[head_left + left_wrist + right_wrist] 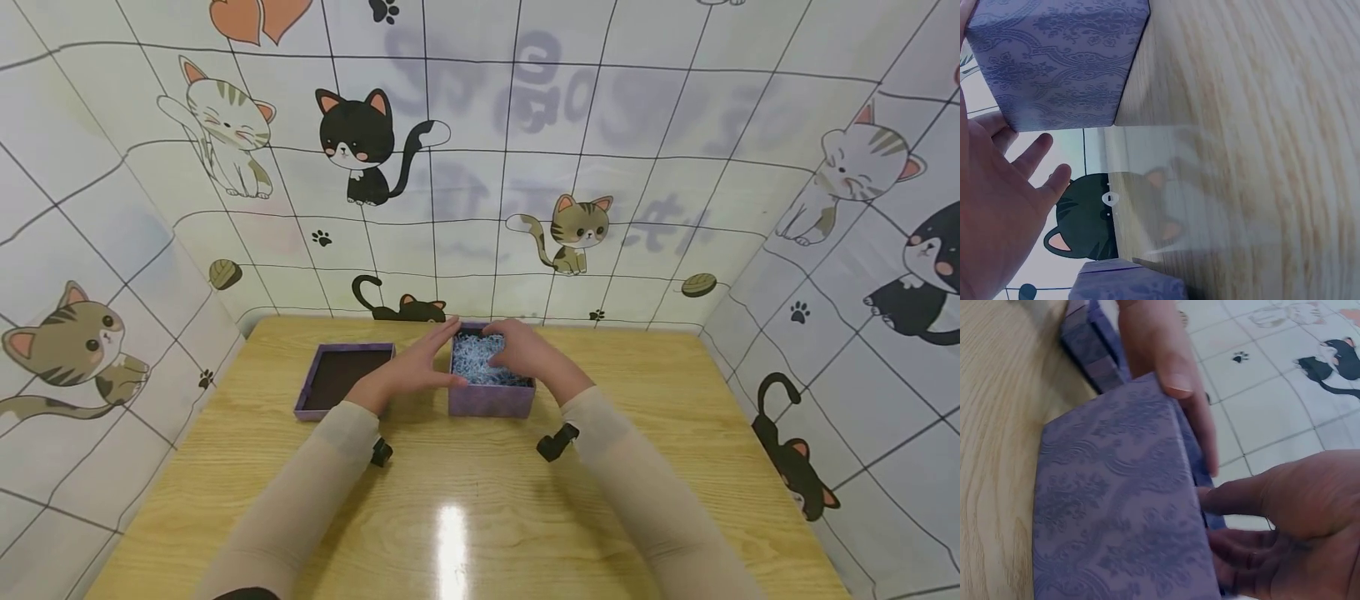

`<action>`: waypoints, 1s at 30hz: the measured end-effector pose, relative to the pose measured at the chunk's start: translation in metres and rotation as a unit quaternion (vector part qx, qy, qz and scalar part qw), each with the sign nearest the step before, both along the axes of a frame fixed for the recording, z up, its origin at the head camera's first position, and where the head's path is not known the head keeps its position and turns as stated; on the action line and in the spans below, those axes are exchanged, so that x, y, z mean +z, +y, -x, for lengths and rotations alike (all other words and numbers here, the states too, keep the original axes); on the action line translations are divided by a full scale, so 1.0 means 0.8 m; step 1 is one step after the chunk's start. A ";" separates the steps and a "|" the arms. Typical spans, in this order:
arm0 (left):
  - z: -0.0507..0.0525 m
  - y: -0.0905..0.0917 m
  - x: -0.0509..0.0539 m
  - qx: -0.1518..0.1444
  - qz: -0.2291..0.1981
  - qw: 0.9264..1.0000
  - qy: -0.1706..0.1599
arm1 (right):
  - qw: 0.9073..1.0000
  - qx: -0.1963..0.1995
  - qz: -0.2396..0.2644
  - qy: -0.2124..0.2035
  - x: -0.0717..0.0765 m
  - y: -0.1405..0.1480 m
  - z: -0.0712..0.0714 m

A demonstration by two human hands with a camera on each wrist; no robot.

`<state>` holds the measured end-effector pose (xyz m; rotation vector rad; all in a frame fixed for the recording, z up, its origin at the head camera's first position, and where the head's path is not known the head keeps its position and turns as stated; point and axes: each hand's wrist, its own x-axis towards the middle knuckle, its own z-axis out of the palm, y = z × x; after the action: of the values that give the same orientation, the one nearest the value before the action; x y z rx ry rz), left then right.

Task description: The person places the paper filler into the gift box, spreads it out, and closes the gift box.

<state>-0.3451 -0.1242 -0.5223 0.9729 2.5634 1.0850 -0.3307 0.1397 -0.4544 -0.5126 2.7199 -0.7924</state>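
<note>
A purple patterned box (491, 402) stands uncovered on the table, filled with pale blue shredded paper (472, 360). My left hand (411, 367) lies along the box's left side, its fingers stretched and its thumb at the near left corner. In the left wrist view the fingers of that left hand (997, 187) are spread beside the box wall. Over the right part of the box, my right hand (528, 354) reaches in, with thumb and forefinger apart above the shreds. Seen from the right wrist, the right hand's (1310, 531) fingertips disappear behind the box rim.
To the left of the box lies a shallow purple lid (341, 375), dark inside face up, partly behind the left hand. The wooden table (495, 500) meets white walls (480, 108) with cat drawings at its back and sides. A black wrist device (557, 443) hangs below the right sleeve.
</note>
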 end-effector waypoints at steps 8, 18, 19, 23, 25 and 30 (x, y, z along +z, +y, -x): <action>-0.001 0.002 0.001 0.002 -0.015 1.000 -0.013 | 0.990 -0.040 0.133 0.030 -0.004 0.026 -0.018; -0.019 -0.025 0.017 0.053 -0.038 0.998 -0.026 | 0.962 -0.037 0.255 0.089 -0.016 -0.008 -0.052; -0.021 -0.031 0.019 0.058 -0.038 0.997 -0.021 | 0.961 -0.030 0.262 0.088 -0.016 -0.015 -0.056; -0.032 -0.058 0.026 0.076 -0.035 0.996 -0.006 | 0.958 -0.007 0.279 0.073 -0.017 -0.045 -0.072; -0.038 -0.070 0.030 0.080 -0.028 0.996 0.001 | 0.957 0.001 0.283 0.063 -0.019 -0.059 -0.079; -0.051 -0.099 0.034 0.087 0.000 0.996 0.032 | 0.959 0.019 0.281 0.045 -0.024 -0.092 -0.093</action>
<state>-0.3040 -0.2031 -0.4952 0.8085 2.7441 1.1146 -0.2565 0.0661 -0.4738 -0.7229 2.5248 -1.5757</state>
